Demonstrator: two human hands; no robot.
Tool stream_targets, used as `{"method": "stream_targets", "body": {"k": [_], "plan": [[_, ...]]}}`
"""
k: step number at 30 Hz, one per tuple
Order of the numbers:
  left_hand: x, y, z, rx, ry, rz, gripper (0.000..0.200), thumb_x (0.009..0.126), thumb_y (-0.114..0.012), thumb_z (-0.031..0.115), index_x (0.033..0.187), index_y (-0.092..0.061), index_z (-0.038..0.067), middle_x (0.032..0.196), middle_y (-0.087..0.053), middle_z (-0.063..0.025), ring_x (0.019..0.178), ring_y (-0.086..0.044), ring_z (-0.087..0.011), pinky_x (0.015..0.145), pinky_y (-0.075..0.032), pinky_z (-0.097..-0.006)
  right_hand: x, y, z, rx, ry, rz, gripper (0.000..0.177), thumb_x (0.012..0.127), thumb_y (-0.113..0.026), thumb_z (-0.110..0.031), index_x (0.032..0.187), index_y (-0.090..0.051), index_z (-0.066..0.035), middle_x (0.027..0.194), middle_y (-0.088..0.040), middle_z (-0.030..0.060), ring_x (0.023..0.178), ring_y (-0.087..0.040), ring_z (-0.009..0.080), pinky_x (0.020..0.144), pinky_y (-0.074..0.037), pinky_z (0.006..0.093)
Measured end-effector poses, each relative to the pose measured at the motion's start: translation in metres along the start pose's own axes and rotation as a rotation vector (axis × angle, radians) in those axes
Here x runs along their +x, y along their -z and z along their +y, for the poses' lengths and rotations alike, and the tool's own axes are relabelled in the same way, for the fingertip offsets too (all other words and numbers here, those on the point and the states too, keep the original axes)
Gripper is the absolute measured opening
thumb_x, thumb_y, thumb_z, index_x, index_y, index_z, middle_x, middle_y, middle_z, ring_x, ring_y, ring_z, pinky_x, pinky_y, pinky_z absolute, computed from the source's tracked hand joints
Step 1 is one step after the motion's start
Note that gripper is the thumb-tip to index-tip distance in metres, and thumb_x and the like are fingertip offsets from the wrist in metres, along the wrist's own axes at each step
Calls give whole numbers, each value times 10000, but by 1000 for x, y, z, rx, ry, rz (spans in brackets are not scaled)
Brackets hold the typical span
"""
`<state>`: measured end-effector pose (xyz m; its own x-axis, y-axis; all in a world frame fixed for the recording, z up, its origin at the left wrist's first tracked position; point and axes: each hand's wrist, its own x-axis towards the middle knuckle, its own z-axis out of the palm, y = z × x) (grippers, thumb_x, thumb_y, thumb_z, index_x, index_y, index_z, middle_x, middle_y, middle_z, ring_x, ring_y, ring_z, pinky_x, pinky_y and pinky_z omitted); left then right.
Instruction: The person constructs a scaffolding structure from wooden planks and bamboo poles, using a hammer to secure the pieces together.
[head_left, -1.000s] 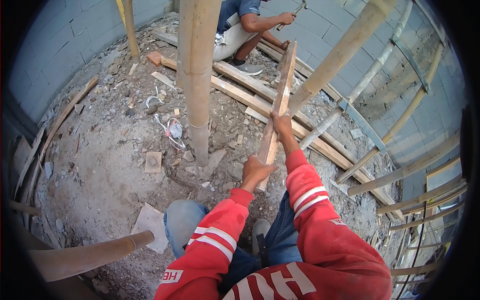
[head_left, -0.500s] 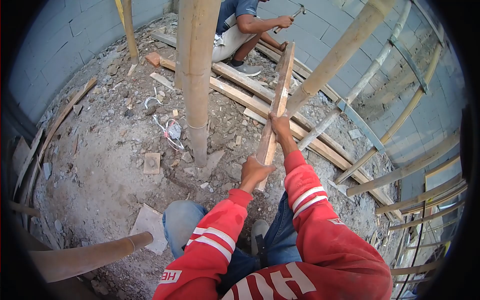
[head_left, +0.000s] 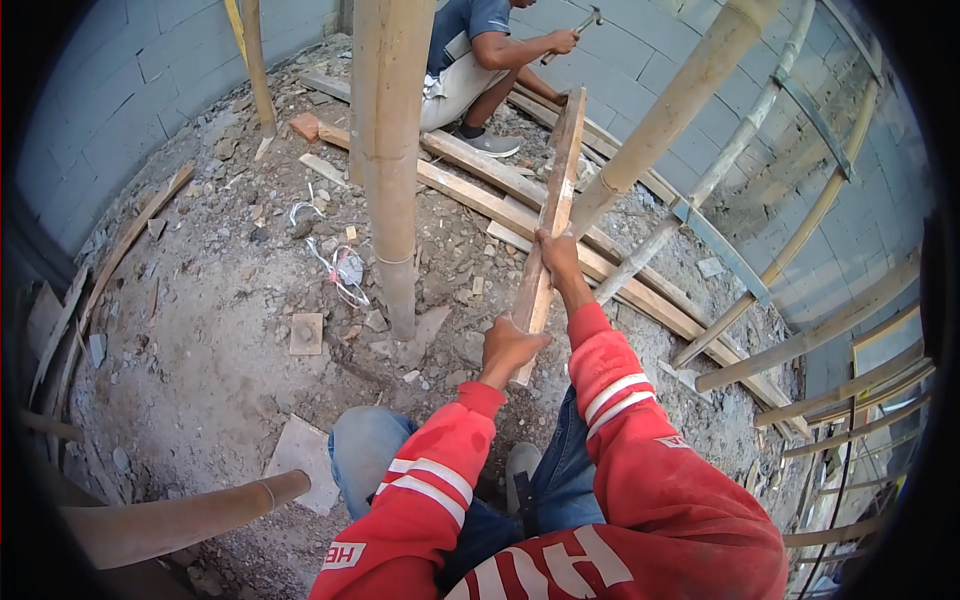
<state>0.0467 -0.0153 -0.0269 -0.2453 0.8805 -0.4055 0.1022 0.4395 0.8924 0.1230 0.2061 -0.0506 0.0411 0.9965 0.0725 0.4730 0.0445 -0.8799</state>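
Little has moved since the earlier frames: distant things sit slightly lower and further left, which reads as a small head tilt. Hammer with a pale head and dark handle (head_left: 585, 26) raised as before, held by the co-worker in navy shirt and pale shorts (head_left: 460, 90), crouched by the grey block wall (head_left: 640, 48).

Long, brown, squared timber beam (head_left: 564, 165) slants away from the wearer, near end by the knees, far end by the co-worker's other hand (whether that hand grips or merely steadies, cannot tell). Both ends keep their relation to the people, so I judge this a steady two-person hold.

Left hand (head_left: 512, 348) closed over the beam just short of its near end, thumb lying across the face. Right hand (head_left: 562, 255) closed round it further up, fingers curled over the edge; undersides of both grips hidden. Neither has shifted along the wood.

Beam passes above several pale sawn planks (head_left: 465, 192) lying on the rubble-strewn earth (head_left: 240, 335). Thick tan bamboo post (head_left: 393, 170) stands to its left, apart from it.
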Motion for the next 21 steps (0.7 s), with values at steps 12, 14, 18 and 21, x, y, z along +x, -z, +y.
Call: {"method": "stream_targets", "body": {"k": [12, 14, 18, 21], "plan": [[-5, 3, 6, -25, -34, 2, 732, 628, -883, 345, 1192, -635, -51, 1088, -719, -265, 1021, -718, -368, 897, -561, -407, -2, 0, -5, 57, -1, -16, 523, 906, -728, -156, 1294, -449, 57, 1081, -652, 188, 913, -627, 257, 805, -521, 390], [-4, 1, 4, -22, -23, 17, 733, 627, -883, 345, 1191, -634, -52, 1086, -720, -264, 1018, -719, -367, 893, -563, -406, 3, -2, 3, 15, 2, -16, 524, 906, -729, -157, 1293, -449, 58, 1081, -651, 190, 914, -626, 257, 806, -520, 390], [-2, 3, 2, -16, -15, 4, 729, 627, -880, 340, 1186, -633, -57, 1083, -722, -263, 1013, -722, -363, 891, -563, -407, -5, 0, -8, 13, -1, 0, 534, 906, -726, -156, 1301, -437, 58, 1086, -649, 195, 910, -627, 257, 807, -520, 392], [0, 6, 3, 1, 7, -15, 732, 628, -879, 339, 1191, -631, -59, 1083, -722, -263, 1011, -723, -362, 892, -563, -406, -10, 2, -15, 18, -15, 1, 544, 905, -723, -153, 1308, -426, 58, 1096, -648, 201, 922, -631, 263, 816, -519, 393]]}}
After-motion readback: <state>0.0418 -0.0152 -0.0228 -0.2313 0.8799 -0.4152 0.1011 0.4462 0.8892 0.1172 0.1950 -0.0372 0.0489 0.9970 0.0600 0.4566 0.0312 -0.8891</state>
